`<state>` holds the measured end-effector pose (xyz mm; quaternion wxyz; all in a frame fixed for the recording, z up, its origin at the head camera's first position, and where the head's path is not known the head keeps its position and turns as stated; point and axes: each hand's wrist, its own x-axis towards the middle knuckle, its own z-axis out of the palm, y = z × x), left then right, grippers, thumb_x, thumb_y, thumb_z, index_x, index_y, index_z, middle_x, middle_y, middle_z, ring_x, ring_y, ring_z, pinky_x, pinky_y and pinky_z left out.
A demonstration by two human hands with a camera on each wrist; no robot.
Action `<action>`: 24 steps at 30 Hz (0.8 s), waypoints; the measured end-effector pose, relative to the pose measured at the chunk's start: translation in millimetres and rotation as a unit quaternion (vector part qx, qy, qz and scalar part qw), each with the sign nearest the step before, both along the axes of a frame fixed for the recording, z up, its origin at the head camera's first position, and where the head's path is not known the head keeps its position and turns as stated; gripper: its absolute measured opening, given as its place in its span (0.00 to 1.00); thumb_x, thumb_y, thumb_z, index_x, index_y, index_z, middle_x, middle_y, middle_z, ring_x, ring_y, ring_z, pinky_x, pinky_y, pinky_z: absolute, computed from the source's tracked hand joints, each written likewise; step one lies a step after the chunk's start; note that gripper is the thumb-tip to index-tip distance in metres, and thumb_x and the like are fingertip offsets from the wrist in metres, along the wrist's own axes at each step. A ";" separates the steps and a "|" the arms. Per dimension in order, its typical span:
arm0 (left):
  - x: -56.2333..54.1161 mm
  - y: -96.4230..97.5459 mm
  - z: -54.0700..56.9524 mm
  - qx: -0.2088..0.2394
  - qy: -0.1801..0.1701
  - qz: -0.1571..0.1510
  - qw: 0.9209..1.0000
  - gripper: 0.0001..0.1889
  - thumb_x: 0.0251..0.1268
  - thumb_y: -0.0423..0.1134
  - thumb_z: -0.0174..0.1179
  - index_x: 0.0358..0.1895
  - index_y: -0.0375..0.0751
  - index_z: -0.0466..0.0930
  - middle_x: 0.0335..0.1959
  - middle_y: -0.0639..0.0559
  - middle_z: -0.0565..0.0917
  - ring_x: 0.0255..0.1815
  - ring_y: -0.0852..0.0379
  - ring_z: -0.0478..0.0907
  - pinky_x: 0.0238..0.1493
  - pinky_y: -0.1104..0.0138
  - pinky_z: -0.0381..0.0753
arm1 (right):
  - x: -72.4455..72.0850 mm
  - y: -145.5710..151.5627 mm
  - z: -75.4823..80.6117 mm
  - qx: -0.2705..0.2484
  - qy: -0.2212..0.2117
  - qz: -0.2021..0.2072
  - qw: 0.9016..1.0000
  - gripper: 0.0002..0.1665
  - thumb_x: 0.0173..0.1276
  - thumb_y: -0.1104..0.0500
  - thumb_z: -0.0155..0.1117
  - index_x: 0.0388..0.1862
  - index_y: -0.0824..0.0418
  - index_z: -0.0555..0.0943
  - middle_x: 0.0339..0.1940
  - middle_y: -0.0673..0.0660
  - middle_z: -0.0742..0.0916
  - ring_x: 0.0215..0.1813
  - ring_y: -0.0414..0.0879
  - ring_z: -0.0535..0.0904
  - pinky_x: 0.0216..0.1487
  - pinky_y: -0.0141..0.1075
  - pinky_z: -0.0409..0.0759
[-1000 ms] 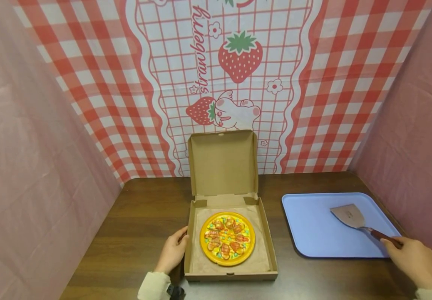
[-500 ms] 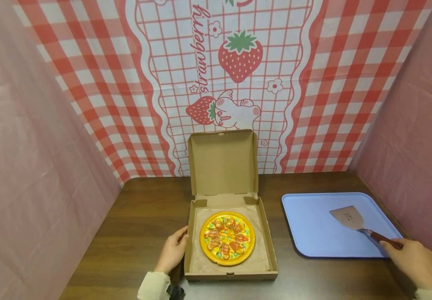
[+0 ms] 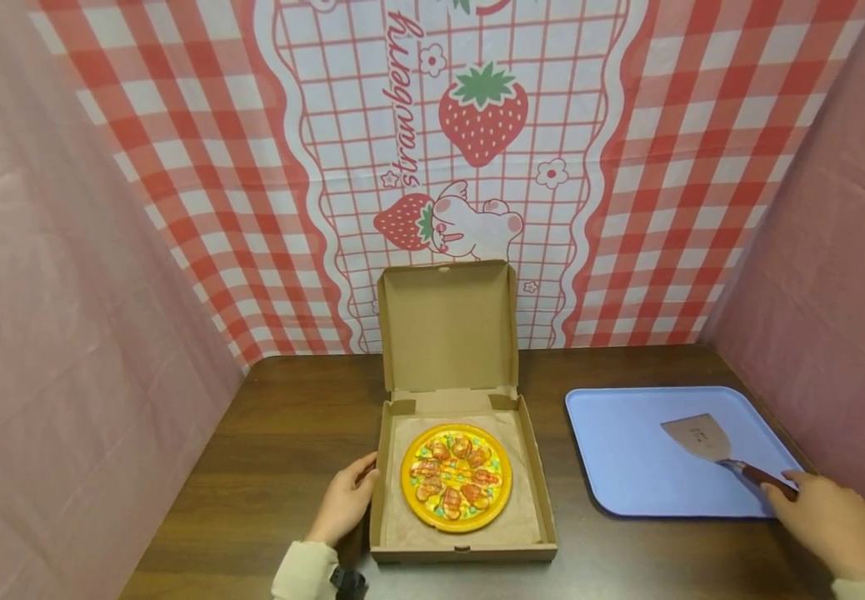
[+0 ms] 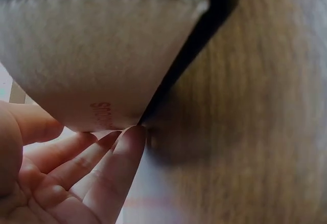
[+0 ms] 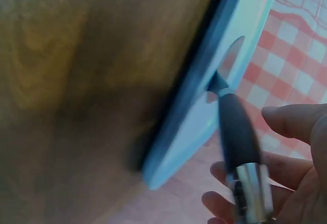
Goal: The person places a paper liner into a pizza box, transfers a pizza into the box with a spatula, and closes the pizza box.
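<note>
A pizza [image 3: 457,478] with a yellow crust lies in a cardboard pizza box [image 3: 462,552], its lid raised at the back. Against the box's left wall my left hand [image 3: 344,502] rests with extended fingers; the left wrist view shows its fingertips touching the cardboard side [image 4: 92,55]. On the blue tray [image 3: 627,492] lies a spatula [image 3: 698,435] with a wide metal blade and a dark handle. Beside that handle [image 5: 237,132] is my right hand [image 3: 833,521]. Its thumb stands off the handle, and its fingers are loosely bent beneath it.
The dark wooden table [image 3: 282,442] carries the box in the middle and the tray at the right. A red-and-white checked cloth [image 3: 672,192] hangs behind, with pink cloth [image 3: 852,333] at both sides.
My right thumb has lifted from the spatula's handle and the hand has eased slightly back. The spatula's blade has settled on the tray. My left hand stays against the box.
</note>
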<state>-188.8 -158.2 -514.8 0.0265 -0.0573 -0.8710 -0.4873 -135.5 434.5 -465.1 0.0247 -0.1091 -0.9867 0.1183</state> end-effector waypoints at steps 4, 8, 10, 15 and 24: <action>-1.2 -2.0 1.3 0.014 -0.009 -0.005 1.000 0.20 0.72 0.31 0.52 0.63 0.22 0.71 0.58 0.28 0.78 0.58 0.36 0.78 0.57 0.50 0.80 | -5.4 -11.8 5.2 0.023 0.065 0.013 0.998 0.32 0.66 0.46 0.62 0.50 0.76 0.78 0.43 0.82 0.81 0.35 0.78 0.77 0.26 0.64 0.73; -3.1 -4.0 4.7 0.037 -0.010 -0.015 0.999 0.21 0.72 0.30 0.52 0.63 0.19 0.69 0.58 0.25 0.77 0.56 0.36 0.79 0.50 0.55 0.84 | -16.2 -25.8 12.6 -0.010 0.073 0.043 0.996 0.33 0.69 0.46 0.59 0.55 0.76 0.76 0.50 0.81 0.80 0.41 0.79 0.77 0.28 0.62 0.74; -5.0 -4.8 7.2 0.034 -0.007 -0.014 0.999 0.21 0.71 0.30 0.52 0.63 0.20 0.70 0.58 0.26 0.78 0.56 0.36 0.80 0.51 0.55 0.84 | -22.7 -36.3 14.8 -0.040 0.072 0.059 0.995 0.33 0.71 0.46 0.56 0.58 0.76 0.75 0.52 0.79 0.80 0.45 0.77 0.78 0.31 0.61 0.76; -12.8 -6.1 14.9 -0.001 0.004 -0.013 1.000 0.21 0.72 0.31 0.53 0.63 0.21 0.70 0.57 0.29 0.80 0.57 0.37 0.80 0.56 0.51 0.80 | -41.6 -73.7 12.3 -0.113 0.098 0.089 0.985 0.28 0.73 0.51 0.54 0.57 0.74 0.77 0.48 0.73 0.85 0.45 0.68 0.82 0.36 0.48 0.79; -38.5 -4.6 29.1 -0.016 0.025 0.008 1.000 0.22 0.73 0.33 0.52 0.65 0.25 0.70 0.57 0.31 0.80 0.57 0.38 0.80 0.57 0.50 0.80 | -82.3 -139.6 10.8 -0.258 0.094 0.130 0.953 0.28 0.79 0.54 0.47 0.66 0.74 0.70 0.58 0.75 0.81 0.58 0.68 0.78 0.46 0.41 0.82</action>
